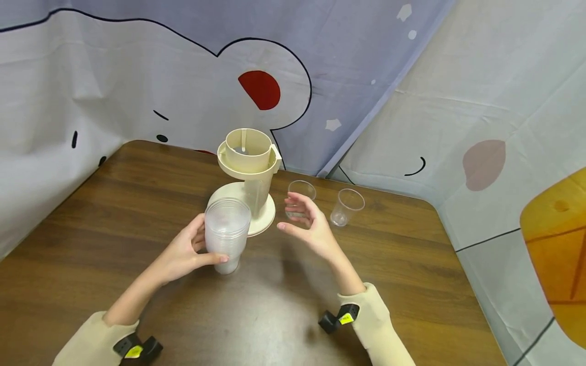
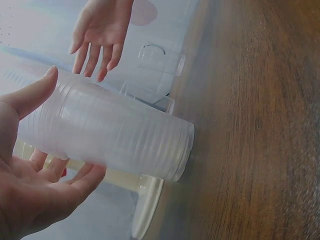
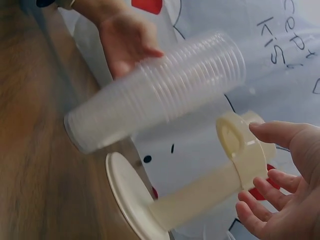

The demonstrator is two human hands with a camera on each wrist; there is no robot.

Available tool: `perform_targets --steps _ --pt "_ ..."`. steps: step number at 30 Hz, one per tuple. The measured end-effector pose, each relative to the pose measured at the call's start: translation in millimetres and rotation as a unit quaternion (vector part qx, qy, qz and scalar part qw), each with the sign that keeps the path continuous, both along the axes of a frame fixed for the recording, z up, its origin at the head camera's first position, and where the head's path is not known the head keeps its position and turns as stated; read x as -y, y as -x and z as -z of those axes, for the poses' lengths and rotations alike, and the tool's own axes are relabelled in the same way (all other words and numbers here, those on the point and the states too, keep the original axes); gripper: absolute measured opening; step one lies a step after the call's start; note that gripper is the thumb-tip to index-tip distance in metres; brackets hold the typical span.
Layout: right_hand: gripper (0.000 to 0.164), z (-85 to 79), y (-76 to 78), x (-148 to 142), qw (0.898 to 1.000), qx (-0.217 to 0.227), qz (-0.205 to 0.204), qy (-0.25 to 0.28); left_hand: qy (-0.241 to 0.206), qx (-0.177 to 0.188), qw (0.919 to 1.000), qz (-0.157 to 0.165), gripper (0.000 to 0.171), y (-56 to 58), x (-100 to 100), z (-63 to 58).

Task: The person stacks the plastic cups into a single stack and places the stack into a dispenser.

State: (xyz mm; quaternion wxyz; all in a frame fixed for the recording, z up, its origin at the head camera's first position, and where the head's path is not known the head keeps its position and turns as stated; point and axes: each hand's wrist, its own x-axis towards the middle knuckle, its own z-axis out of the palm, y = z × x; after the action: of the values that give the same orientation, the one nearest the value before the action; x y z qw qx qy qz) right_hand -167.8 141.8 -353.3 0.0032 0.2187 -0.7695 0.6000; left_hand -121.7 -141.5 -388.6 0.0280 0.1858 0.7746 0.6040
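A tall nested stack of clear plastic cups (image 1: pixel 227 235) stands upright near the table's middle. My left hand (image 1: pixel 183 256) grips it from the left, thumb in front and fingers curled round the far side. In the left wrist view the stack's lower end (image 2: pixel 182 150) is at the tabletop; whether it touches cannot be told. Just behind is a cream cup dispenser (image 1: pixel 262 195) with a round base and a ringed top. My right hand (image 1: pixel 311 229) hovers to the right of the dispenser, fingers spread and loosely bent, holding nothing. It partly hides a single clear cup (image 1: pixel 308 189).
Another clear cup (image 1: pixel 346 207) stands upright farther right on the brown wooden table (image 1: pixel 393 264). A printed curtain (image 1: pixel 183 76) hangs along the table's back and right edges.
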Motion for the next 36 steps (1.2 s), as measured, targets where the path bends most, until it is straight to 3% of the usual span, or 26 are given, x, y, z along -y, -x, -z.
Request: perform_targets --steps 24,36 --pt "0.064 10.1 -1.5 -81.7 0.992 0.045 0.117 -0.020 0.003 -0.003 1.0000 0.000 0.076 0.8 -0.2 0.7" --pt "0.063 18.7 -4.6 -124.2 0.984 0.040 0.169 -0.031 0.005 -0.002 1.0000 0.000 0.078 -0.2 0.2 -0.2"
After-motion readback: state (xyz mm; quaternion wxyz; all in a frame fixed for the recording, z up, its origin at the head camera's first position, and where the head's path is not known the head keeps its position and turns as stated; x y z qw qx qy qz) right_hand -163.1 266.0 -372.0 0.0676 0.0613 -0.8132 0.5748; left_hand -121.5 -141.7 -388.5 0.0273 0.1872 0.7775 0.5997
